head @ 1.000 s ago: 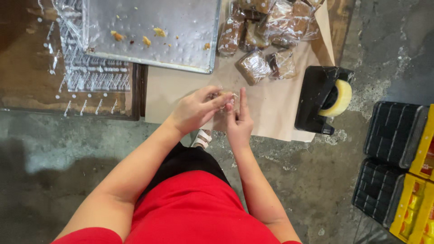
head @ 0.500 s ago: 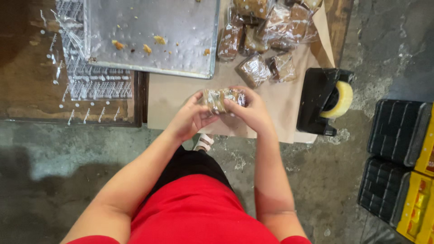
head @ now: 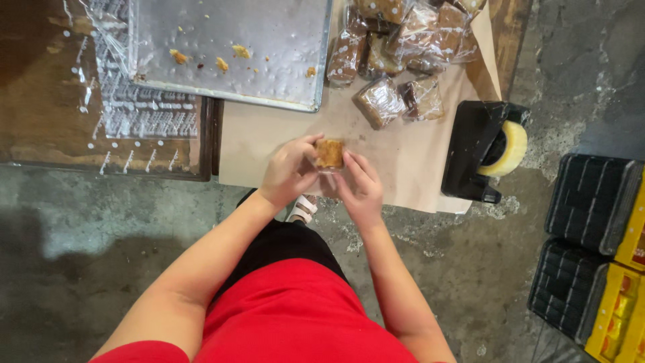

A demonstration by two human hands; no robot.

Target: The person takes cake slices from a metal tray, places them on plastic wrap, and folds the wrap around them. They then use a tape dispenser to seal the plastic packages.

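A small brown square cake is held between both hands above the near edge of the brown paper sheet; it is pinched at its left side by the fingers of the left hand and cupped from the right and below by the curled fingers of the right hand; whether a clear wrap is already around it cannot be told. A pile of wrapped cakes is laid on the far part of the paper; only crumbs are seen on the metal tray to the far left, so most pieces appear to be done, judging by this. A black tape dispenser is set at the right, apart from the hands.
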